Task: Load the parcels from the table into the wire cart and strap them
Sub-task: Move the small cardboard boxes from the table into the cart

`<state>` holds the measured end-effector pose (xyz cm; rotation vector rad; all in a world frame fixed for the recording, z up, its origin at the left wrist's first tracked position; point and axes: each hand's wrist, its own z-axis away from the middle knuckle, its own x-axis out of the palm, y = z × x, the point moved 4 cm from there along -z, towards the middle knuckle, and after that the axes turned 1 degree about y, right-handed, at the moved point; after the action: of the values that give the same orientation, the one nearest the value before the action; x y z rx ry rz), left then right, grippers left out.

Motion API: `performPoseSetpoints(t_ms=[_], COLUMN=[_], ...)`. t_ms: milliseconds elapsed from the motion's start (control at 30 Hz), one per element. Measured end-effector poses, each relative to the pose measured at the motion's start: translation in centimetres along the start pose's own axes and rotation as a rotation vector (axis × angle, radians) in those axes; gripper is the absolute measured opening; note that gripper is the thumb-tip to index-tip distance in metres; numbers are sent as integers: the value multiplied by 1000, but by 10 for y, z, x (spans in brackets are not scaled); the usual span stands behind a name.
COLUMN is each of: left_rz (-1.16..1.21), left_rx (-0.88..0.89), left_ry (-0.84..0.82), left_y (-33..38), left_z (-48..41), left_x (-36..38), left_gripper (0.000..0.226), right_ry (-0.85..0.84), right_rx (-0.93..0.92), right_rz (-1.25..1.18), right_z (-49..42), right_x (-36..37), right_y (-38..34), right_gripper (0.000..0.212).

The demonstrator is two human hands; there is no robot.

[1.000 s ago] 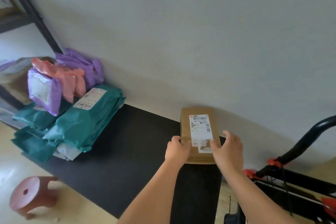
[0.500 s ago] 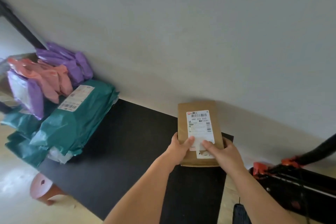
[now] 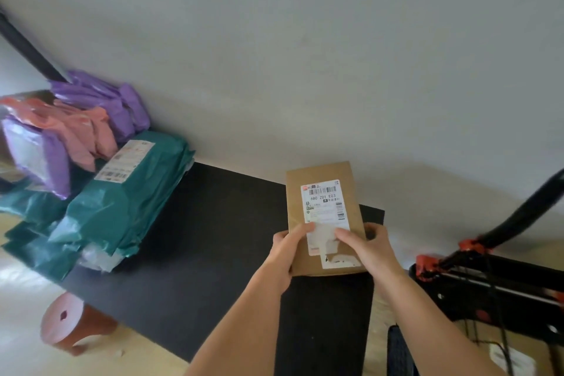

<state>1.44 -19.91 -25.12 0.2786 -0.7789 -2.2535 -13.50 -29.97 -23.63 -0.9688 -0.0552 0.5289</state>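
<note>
We have one wide view, worn on the head, tilted, looking forward and down, close over the black table (image 3: pixel 213 238) and facing the pale wall (image 3: pixel 335 70) behind it.

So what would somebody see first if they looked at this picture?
Probably the brown parcel with its white label, gripped by the left hand and the right hand at the right end of the black table. Next comes the heap of bags, teal, pink and purple, at the table's left end. A black cart with red fittings stands at the far right.
</note>
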Motion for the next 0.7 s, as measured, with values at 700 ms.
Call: performPoseSetpoints(t_ms=[700], left_rz=[-137], left_rx=[136], left_ry=[-214], left_y=[-84], left_z=[114], left_x=[-59], left_gripper=[70], right_ry=[234], right_rx=[-32], right_rz=[-269], right_z=[198], right_x=[17], right_y=[87], right_gripper=[72])
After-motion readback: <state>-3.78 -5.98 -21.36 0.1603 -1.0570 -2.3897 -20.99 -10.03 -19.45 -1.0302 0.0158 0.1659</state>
